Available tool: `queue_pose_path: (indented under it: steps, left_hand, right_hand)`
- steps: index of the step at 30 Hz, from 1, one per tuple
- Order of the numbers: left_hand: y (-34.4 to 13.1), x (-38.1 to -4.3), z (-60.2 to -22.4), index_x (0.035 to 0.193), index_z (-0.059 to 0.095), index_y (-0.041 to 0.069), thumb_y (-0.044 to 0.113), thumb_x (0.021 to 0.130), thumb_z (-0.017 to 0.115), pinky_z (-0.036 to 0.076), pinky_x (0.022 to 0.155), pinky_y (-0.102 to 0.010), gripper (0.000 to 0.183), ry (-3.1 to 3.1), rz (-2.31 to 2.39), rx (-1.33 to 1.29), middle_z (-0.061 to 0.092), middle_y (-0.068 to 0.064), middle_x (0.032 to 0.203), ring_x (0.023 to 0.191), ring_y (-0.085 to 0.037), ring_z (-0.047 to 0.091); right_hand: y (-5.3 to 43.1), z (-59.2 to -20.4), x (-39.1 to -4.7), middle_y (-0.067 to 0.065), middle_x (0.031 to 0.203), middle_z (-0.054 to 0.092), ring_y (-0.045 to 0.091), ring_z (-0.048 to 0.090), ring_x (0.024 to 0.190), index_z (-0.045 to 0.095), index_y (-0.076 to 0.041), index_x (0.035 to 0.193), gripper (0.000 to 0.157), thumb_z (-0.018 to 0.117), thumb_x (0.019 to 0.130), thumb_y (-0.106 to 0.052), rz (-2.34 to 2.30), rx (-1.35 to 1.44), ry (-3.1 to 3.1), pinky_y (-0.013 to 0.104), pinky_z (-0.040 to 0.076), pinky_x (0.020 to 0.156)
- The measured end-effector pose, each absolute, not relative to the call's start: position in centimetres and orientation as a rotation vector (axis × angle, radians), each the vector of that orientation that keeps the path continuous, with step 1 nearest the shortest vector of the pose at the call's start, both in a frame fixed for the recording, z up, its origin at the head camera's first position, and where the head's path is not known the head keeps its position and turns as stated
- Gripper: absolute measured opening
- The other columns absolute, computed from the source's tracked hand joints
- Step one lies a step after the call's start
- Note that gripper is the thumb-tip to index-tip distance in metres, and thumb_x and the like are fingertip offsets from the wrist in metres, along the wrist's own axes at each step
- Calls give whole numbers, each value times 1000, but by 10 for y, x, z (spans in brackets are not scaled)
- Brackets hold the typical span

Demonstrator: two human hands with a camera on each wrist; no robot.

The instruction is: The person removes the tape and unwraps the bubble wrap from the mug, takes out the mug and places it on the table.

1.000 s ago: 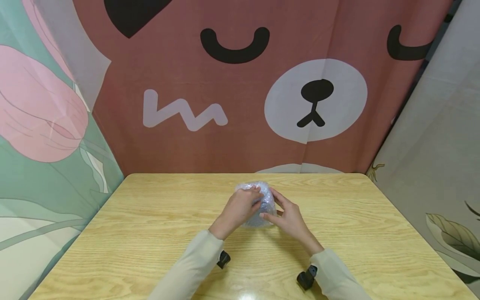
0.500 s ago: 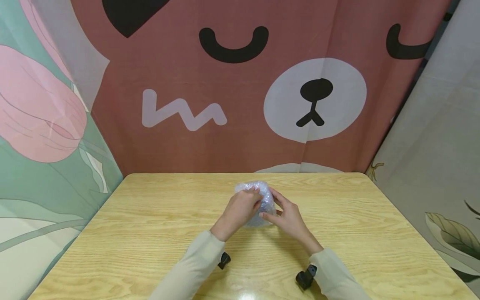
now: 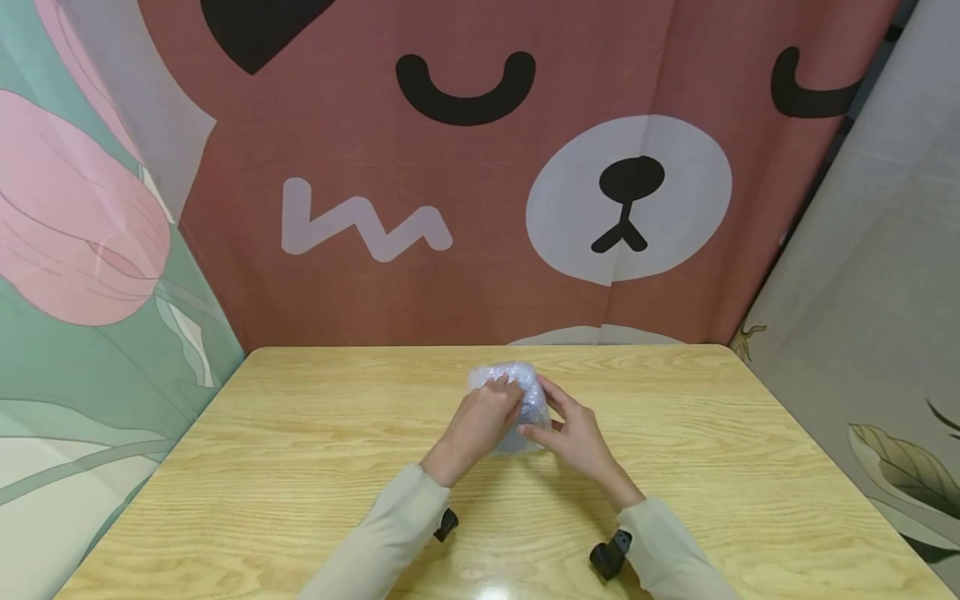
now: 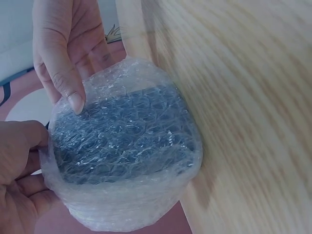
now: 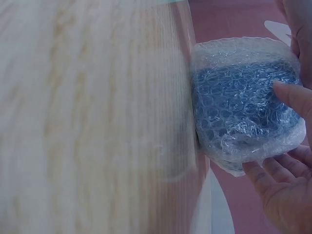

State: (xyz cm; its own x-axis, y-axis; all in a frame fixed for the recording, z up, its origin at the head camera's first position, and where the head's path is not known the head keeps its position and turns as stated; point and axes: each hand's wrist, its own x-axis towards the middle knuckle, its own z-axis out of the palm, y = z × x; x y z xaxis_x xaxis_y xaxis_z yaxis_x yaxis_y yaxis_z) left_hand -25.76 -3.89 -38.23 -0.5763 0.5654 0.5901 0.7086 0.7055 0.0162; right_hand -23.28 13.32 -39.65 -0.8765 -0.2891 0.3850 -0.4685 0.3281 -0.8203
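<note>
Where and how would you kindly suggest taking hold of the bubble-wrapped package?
Likely by its right side, from the right: the package looks upright with a broad near face; the right grip spans that side front to back, the left grip is at the top.

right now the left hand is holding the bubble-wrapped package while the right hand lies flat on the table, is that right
Not the right hand: it isn't flat on the table but holds the package too, as the head view shows. The left hand is indeed holding it.
</note>
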Motion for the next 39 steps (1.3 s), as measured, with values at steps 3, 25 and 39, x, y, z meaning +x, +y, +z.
queue_pose_path:
  steps: [3,25,39]
  left_hand:
    - [-39,-257,-384,82,63,6,4,90,68,57,60,-33,10,-2331,-344,-967,68,-10,81,84,-29,69]
    - [-38,-259,-393,86,67,2,4,89,69,57,60,-33,5,-2231,-426,-931,71,-13,87,81,-27,70]
    - [-37,-260,-395,90,68,-1,4,91,66,56,77,-39,4,-2219,-480,-910,72,-14,90,92,-31,69]
  right_hand:
    - [133,-396,-232,29,143,41,46,44,125,34,10,144,74,74,84,-2,1582,698,-2416,56,48,88]
    - [132,-396,-231,28,143,40,45,44,126,34,9,145,73,74,85,-2,1594,670,-2423,57,46,89]
    - [131,-402,-237,29,142,41,45,45,125,34,11,144,73,74,85,-2,1582,669,-2414,56,48,88]
